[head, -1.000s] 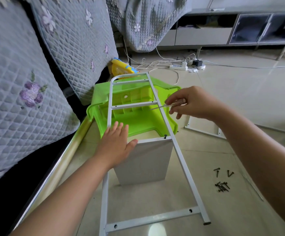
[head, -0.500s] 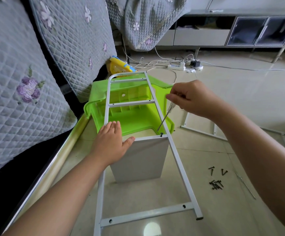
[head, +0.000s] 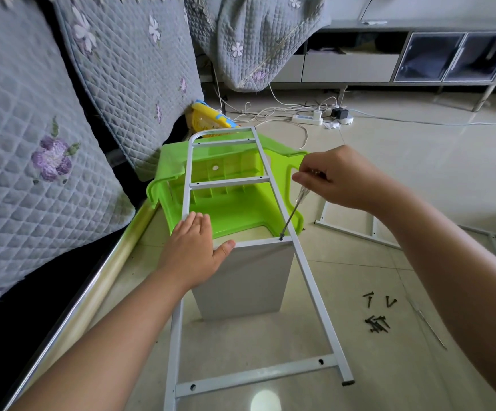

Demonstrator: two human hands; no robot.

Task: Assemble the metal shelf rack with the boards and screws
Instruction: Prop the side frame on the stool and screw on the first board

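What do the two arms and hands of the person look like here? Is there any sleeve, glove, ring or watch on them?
Both forearms are bare as far as the picture shows them; no sleeve edge is in view. The left hand and the right hand wear no gloves. No ring, watch or bracelet shows on the fingers or wrists that face the camera. The nails look short and plain.

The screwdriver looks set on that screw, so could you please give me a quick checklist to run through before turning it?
1. Screwdriver tip on the screw: ok, the tip meets its head.
2. Right hand grips the handle: ok.
3. Left hand steadies the frame and the board: ok, it rests flat on both.
4. Screw upright in its hole: cannot tell, too small.
5. Board edge flush under the crossbar: ok on the visible face.
6. Spare screws available: ok, on the floor to the right.
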